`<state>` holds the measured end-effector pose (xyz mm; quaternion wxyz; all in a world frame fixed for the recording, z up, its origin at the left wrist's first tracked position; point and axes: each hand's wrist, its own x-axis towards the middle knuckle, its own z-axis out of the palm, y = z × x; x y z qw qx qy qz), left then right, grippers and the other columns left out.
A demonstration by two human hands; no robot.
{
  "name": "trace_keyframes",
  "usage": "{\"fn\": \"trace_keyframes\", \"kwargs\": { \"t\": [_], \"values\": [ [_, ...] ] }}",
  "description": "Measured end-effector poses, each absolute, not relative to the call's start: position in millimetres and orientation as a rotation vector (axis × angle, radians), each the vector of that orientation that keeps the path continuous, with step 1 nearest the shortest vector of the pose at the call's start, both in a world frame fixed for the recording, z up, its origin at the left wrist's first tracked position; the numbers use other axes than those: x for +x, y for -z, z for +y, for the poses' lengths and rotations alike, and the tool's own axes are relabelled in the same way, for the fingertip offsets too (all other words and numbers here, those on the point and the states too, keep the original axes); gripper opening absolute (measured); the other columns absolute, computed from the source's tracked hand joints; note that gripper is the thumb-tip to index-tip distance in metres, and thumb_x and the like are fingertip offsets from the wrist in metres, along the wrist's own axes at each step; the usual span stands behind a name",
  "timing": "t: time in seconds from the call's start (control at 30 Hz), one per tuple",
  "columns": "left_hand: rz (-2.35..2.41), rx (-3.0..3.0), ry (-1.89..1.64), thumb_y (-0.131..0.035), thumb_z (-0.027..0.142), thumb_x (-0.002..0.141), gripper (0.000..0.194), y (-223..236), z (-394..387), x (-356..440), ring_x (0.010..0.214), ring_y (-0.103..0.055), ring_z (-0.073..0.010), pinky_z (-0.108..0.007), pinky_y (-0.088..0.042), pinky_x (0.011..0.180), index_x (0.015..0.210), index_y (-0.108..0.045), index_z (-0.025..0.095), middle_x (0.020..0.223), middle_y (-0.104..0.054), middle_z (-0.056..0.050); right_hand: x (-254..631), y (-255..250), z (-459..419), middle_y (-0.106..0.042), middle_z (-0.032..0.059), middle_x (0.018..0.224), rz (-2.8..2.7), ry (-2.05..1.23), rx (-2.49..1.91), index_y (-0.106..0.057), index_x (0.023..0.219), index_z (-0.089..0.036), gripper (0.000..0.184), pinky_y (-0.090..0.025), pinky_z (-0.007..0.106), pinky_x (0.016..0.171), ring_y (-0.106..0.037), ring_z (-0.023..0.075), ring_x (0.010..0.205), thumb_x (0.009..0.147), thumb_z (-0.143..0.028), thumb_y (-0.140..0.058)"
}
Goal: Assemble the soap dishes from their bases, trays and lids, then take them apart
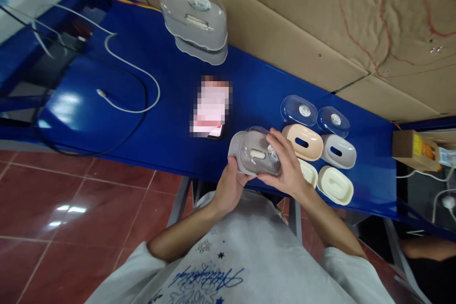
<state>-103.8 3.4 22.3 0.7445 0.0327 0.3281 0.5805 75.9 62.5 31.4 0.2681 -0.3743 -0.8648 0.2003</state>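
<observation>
Both hands are around a grey soap box [245,152] with a clear lid, held over the table's front edge. A cream oblong piece shows through the lid, and a round label sits on its right end. My left hand [230,185] grips the near left side, thumb up along the grey base. My right hand [287,166] wraps the right end, fingers over the lid. Just right of it lie a peach soap dish [295,145] and a grey soap dish [347,152], both with slots. Closer are two cream inner trays [337,197], one partly hidden by my right hand.
Two clear lids [297,111] lie behind the dishes. Stacked grey boxes with clear lids [194,14] stand against the cardboard wall [267,28]. A blurred-out phone [212,104] lies mid-table. White and black cables [156,90] loop at left. A cardboard box [409,149] is at right.
</observation>
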Motion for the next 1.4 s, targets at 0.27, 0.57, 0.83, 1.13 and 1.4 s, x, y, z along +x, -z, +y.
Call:
{"fn": "trace_keyframes", "kwargs": {
  "t": [0.27, 0.57, 0.83, 1.13, 1.4],
  "values": [
    [0.680, 0.090, -1.254, -0.071, 0.077, 0.089, 0.071, -24, 4, -107, 0.146, -0.061, -0.0391, -0.055, -0.050, 0.122, 0.128, -0.079, 0.018, 0.130, -0.081, -0.014, 77, -38, 58, -0.040, 0.0161, 0.170, -2.410, -0.435, -0.969, -0.020, 0.174, -0.036, 0.100, -0.050, 0.068, 0.119, -0.048, 0.0427, 0.154, 0.094, -0.060, -0.076],
    [0.714, 0.158, -1.272, -0.075, 0.076, 0.086, 0.067, -12, 5, -115, 0.144, -0.063, -0.0370, -0.050, -0.051, 0.122, 0.123, -0.080, 0.019, 0.129, -0.082, -0.012, 71, -42, 58, -0.037, 0.0181, 0.166, -2.437, -0.469, -0.960, -0.015, 0.173, -0.037, 0.106, -0.051, 0.066, 0.120, -0.045, 0.0405, 0.155, 0.092, -0.044, -0.083],
    [0.631, 0.099, -1.265, -0.061, 0.069, 0.101, 0.063, -15, 25, -118, 0.152, -0.055, -0.0329, -0.052, -0.042, 0.129, 0.149, -0.066, 0.028, 0.154, -0.068, -0.009, 70, -42, 138, -0.045, 0.0193, 0.161, -2.541, -0.544, -0.957, -0.036, 0.161, -0.028, 0.089, -0.043, 0.062, 0.125, -0.046, 0.0393, 0.154, 0.090, -0.060, -0.080],
    [0.710, 0.235, -1.129, -0.068, 0.047, 0.102, 0.048, -10, 2, -101, 0.137, -0.066, -0.0323, -0.055, -0.041, 0.127, 0.145, -0.067, 0.026, 0.146, -0.071, -0.012, 61, -20, 249, -0.039, 0.0234, 0.170, -2.680, -0.331, -1.229, -0.038, 0.165, -0.020, 0.102, -0.032, 0.070, 0.126, -0.035, 0.0456, 0.159, 0.089, -0.080, -0.066],
    [0.786, 0.291, -1.079, -0.070, 0.046, 0.101, 0.041, -12, -2, -106, 0.132, -0.068, -0.0318, -0.053, -0.046, 0.122, 0.135, -0.073, 0.024, 0.140, -0.073, -0.012, 89, -85, 146, -0.059, 0.0166, 0.160, -2.533, -0.265, -1.239, -0.051, 0.158, -0.024, 0.056, -0.042, 0.057, 0.121, -0.054, 0.0353, 0.149, 0.110, -0.054, -0.050]
  ]
}}
